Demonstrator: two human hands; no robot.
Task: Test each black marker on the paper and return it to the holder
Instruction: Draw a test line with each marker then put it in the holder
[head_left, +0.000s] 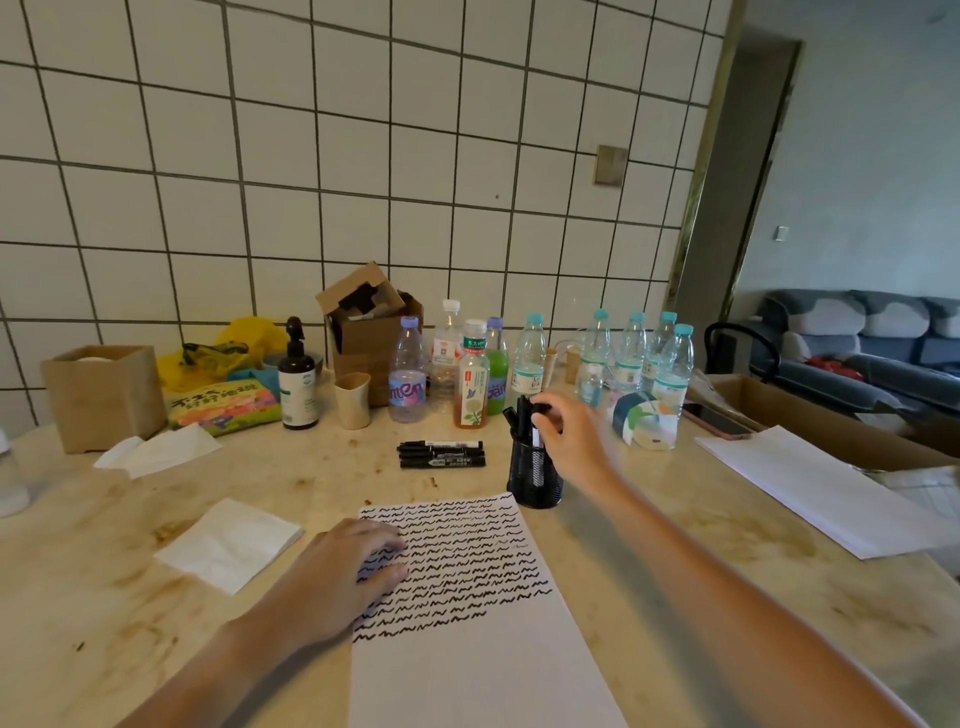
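Observation:
A white paper (483, 660) lies on the table in front of me, its upper half filled with rows of black squiggles. My left hand (345, 577) rests flat on the paper's left edge. Behind the paper stands a black mesh holder (534, 475) with several black markers upright in it. My right hand (569, 436) is over the holder and pinches the top of one black marker (540, 410) that stands in it. A small stack of black markers (441, 453) lies on the table left of the holder.
Several plastic bottles (530, 358) stand in a row behind the holder, with a tape roll (644, 418) at the right. Folded tissues (228, 543) lie at the left. A second sheet of paper (815, 488) and a phone (714, 418) lie at the right.

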